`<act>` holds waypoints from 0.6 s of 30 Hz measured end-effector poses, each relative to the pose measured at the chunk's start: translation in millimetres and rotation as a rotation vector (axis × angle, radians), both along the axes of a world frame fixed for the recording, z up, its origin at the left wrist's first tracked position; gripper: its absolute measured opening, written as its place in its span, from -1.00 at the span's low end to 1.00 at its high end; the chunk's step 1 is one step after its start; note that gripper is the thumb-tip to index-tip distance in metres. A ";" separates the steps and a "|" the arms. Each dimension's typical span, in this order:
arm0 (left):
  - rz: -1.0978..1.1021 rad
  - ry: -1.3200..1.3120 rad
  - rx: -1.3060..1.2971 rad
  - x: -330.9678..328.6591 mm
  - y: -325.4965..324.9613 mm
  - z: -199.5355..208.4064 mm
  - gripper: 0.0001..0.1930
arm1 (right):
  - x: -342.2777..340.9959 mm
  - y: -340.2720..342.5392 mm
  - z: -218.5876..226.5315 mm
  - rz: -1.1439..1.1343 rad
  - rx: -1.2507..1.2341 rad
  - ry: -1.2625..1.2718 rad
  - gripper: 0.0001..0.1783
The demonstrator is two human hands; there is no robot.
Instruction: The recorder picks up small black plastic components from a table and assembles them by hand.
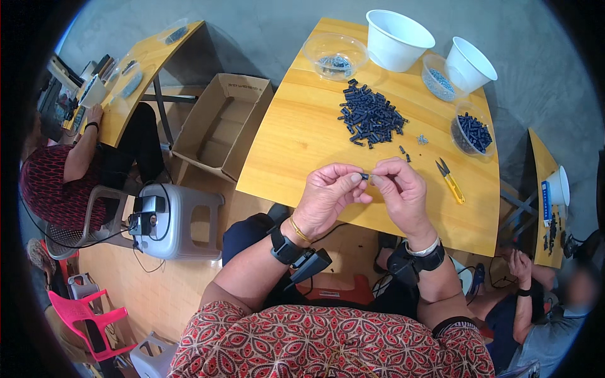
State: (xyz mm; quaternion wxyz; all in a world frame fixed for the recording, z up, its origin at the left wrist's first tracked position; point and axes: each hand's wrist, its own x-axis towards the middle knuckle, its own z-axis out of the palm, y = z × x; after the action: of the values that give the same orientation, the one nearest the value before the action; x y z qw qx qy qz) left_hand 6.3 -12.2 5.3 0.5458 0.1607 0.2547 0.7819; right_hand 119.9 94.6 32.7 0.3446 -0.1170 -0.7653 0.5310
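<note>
No lettering is legible: the dark print (247, 84) on the cardboard box (217, 129), beyond and left of the left hand (329, 194), is too small.

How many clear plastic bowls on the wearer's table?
3: a clear plastic bowl at the far left, a second bowl at the far right, a third bowl nearer, by the right edge. None seems hidden.

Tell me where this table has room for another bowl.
The widest bare patch on the table lies left of the dark pile, bordered by the left edge and the left hand. A smaller one sits between the pile and the bowl of dark pieces, beyond the silvery bits. The far side is crowded: white tubs, clear bowls.
</note>
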 end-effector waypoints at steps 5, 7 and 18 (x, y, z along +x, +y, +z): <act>0.004 0.009 0.000 1.5 -0.8 -0.9 -0.89 | 1.4 2.2 -1.2 0.004 0.075 0.000 -0.91; 0.010 0.010 0.005 1.6 -1.1 -1.3 -0.89 | 2.2 1.4 0.0 -0.001 0.102 -0.021 -0.91; -0.016 -0.009 0.008 2.2 -0.1 -2.0 -0.91 | 2.6 -0.6 4.7 -0.046 0.144 -0.019 -0.92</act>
State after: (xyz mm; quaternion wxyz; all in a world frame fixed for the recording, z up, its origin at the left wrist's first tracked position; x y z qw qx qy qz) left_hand 8.5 -12.3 3.3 0.5526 0.1617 0.2477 0.7792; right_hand 122.5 94.0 37.4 0.3570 -0.1142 -0.8018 0.4655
